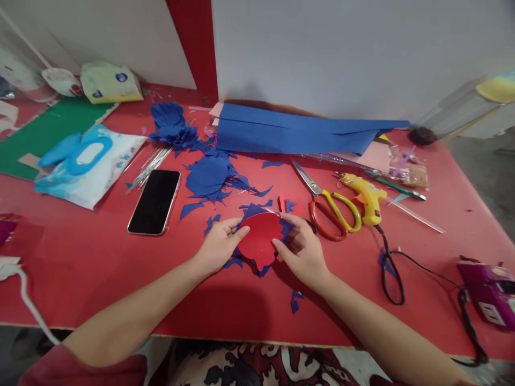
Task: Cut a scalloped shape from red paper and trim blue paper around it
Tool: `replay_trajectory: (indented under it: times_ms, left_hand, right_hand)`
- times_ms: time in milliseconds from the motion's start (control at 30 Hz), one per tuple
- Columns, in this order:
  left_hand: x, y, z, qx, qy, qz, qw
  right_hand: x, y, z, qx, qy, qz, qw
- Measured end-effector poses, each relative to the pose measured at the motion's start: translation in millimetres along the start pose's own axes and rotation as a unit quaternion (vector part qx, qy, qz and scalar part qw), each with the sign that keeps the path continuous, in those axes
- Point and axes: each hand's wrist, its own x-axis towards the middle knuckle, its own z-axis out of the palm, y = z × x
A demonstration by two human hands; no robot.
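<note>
A red petal-shaped cutout (260,239) lies on top of blue paper on the red table (120,279), between both my hands. My left hand (219,245) pinches the left edge of the stacked red and blue pieces. On the right, my right hand (301,249) grips their right edge with thumb and fingers curled. Small blue paper scraps (296,300) lie scattered around them.
Scissors (325,206) with yellow and orange handles and a yellow glue gun (368,195) with a black cord lie to the right. A black phone (155,201), wet wipes pack (86,161), blue paper flower (171,126) and folded blue sheet (293,134) sit further back.
</note>
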Motion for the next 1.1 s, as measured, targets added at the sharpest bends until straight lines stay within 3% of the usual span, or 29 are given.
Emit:
replay_trajectory:
  times_ms: [400, 833, 1100]
  left_hand:
    - [-0.9, 2.3, 0.5, -0.009, 0.0, -0.024, 1.0]
    - [-1.1, 3.1, 2.0, -0.014, 0.0, -0.026, 1.0]
    - [-2.1, 5.8, 2.6, -0.016, 0.007, -0.031, 0.999]
  right_hand:
    - [5.2, -6.9, -4.0, -0.064, 0.047, -0.015, 0.997]
    - [5.1, -1.9, 0.1, 0.002, 0.062, -0.017, 0.998]
    - [4.0, -1.1, 0.4, -0.023, 0.062, -0.026, 0.997]
